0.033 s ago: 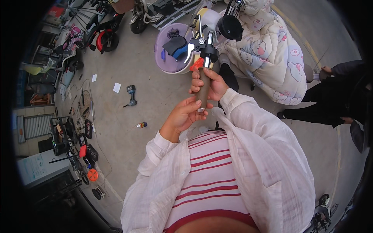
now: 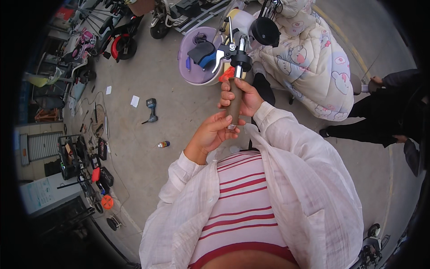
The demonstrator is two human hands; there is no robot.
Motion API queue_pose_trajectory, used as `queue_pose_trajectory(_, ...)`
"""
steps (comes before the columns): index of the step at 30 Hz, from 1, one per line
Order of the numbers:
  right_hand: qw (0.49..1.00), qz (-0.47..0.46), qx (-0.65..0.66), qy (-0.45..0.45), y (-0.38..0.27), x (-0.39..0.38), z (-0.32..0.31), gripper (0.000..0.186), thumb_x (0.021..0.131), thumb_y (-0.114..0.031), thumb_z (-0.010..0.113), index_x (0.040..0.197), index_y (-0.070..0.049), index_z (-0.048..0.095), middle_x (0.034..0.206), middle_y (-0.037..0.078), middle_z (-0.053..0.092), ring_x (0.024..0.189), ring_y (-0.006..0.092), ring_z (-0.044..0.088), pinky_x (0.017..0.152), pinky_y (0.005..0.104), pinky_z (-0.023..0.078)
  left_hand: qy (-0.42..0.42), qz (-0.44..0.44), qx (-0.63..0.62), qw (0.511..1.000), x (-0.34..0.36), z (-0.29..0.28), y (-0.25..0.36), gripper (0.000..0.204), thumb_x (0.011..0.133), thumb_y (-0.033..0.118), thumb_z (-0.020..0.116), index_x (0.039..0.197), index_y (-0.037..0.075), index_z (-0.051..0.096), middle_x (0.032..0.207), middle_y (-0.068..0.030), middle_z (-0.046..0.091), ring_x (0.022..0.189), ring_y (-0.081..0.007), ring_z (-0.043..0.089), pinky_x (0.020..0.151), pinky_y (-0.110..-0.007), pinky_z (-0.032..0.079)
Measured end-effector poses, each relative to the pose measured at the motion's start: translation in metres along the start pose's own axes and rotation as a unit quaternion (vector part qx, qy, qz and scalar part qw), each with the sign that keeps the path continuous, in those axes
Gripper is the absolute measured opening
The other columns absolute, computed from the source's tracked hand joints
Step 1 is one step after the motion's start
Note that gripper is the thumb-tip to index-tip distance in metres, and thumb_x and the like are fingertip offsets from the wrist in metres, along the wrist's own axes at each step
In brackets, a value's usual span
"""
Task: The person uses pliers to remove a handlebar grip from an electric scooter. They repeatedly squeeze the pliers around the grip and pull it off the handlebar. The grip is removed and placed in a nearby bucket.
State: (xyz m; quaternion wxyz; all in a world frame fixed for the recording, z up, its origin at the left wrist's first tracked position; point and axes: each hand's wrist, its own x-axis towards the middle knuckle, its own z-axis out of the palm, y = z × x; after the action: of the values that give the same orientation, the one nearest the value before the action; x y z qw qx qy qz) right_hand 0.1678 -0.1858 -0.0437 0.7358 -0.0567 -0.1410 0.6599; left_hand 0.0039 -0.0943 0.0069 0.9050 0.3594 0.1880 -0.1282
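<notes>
A brown handlebar grip (image 2: pixel 234 105) points toward me, with a bright metal end. My right hand (image 2: pixel 247 97) is closed around its upper part. My left hand (image 2: pixel 215 130) pinches the near end between thumb and fingers. Just beyond the grip, the chrome handlebar (image 2: pixel 239 71) shows bare, with a black collar (image 2: pixel 241 61) around it. A silver brake lever (image 2: pixel 218 61) juts out to the left of the bar. Something orange-red (image 2: pixel 227 74) sits beside the bar, its kind unclear. A round black mirror or lamp housing (image 2: pixel 264 32) stands at the far right of the handlebar.
A purple basket (image 2: pixel 182 67) holds a blue-and-black item and cables. To the right hangs a quilted cover (image 2: pixel 309 62) with cartoon prints. A cordless drill (image 2: pixel 152 110) and a spray can (image 2: pixel 163 144) lie on the floor. Tools crowd the left; a person in black (image 2: pixel 378 112) is at right.
</notes>
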Motion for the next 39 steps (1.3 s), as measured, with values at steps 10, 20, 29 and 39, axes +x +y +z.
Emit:
queue_pose_trajectory(10, 1.0, 0.002, 0.0, -0.002, -0.001, 0.0, -0.004, 0.038, 0.094, -0.048, 0.055, 0.1, -0.011, 0.051, 0.082, -0.001, 0.054, 0.081, 0.0185, 0.056, 0.093, 0.0399, 0.043, 0.007, -0.006, -0.004, 1.0, 0.0, 0.003, 0.003, 0.038, 0.099, 0.027, 0.053, 0.125, 0.0, 0.05, 0.113, -0.0163, 0.063, 0.091, -0.0195, 0.063, 0.08, -0.033, 0.054)
queue_pose_trajectory(20, 1.0, 0.0, -0.004, -0.004, 0.0, 0.0, -0.005, 0.038, 0.093, -0.047, 0.057, 0.1, -0.01, 0.051, 0.083, 0.0, 0.054, 0.083, 0.018, 0.054, 0.092, 0.0387, 0.044, 0.012, 0.001, -0.02, 1.0, 0.001, 0.003, 0.001, 0.037, 0.1, 0.027, 0.05, 0.125, 0.0, 0.05, 0.112, -0.017, 0.064, 0.089, -0.0193, 0.063, 0.079, -0.032, 0.054)
queue_pose_trajectory(29, 1.0, 0.0, 0.007, -0.001, 0.001, -0.001, -0.001, 0.037, 0.094, -0.046, 0.056, 0.1, -0.011, 0.051, 0.083, 0.0, 0.054, 0.083, 0.0182, 0.054, 0.092, 0.0385, 0.043, -0.01, -0.011, -0.063, 0.998, -0.002, -0.003, 0.0, 0.032, 0.1, 0.026, 0.052, 0.119, 0.0, 0.054, 0.107, -0.0184, 0.066, 0.071, -0.0119, 0.066, 0.06, -0.024, 0.056)
queue_pose_trajectory(39, 1.0, 0.002, 0.014, -0.004, 0.001, -0.001, -0.003, 0.037, 0.093, -0.046, 0.057, 0.1, -0.01, 0.052, 0.084, 0.001, 0.054, 0.084, 0.0189, 0.054, 0.091, 0.0381, 0.042, 0.076, 0.012, 0.023, 0.997, -0.005, 0.013, 0.005, 0.032, 0.099, 0.022, 0.054, 0.12, -0.002, 0.053, 0.112, -0.0169, 0.064, 0.097, -0.0223, 0.066, 0.083, -0.033, 0.057)
